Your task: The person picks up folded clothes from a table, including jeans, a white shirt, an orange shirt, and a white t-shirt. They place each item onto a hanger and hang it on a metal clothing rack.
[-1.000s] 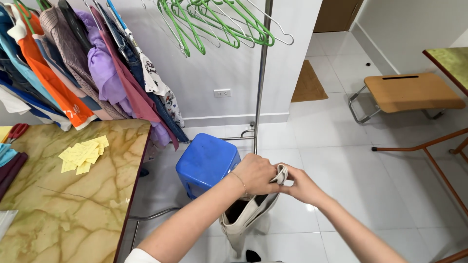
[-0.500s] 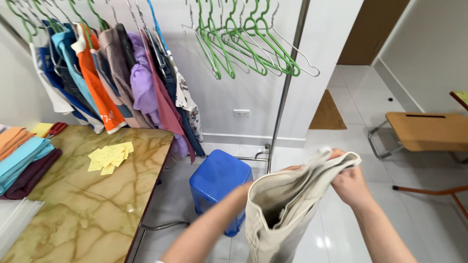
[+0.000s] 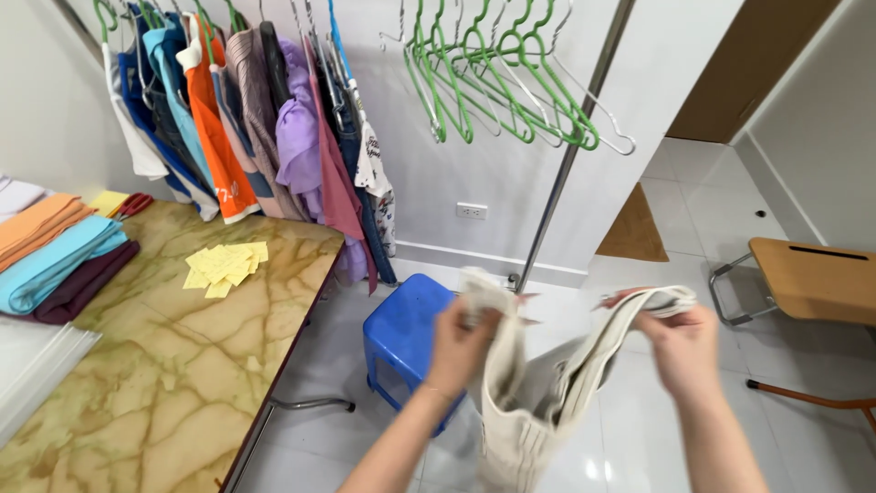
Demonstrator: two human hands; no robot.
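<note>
**Cream cloth bag pulled open between two hands**

The cream cloth bag [image 3: 534, 402] hangs in the air above the white floor, its mouth spread. The left hand [image 3: 463, 342] pinches one rim, the right hand [image 3: 683, 347] grips the other. A blue plastic stool [image 3: 401, 333] stands just behind, beside the marble tabletop [image 3: 137, 383] under green hangers [image 3: 497, 78].

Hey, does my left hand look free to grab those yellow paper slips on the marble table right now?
Probably not: the left hand grips one side of the cream garment. The yellow slips lie uncovered on the table, off to the left.
</note>
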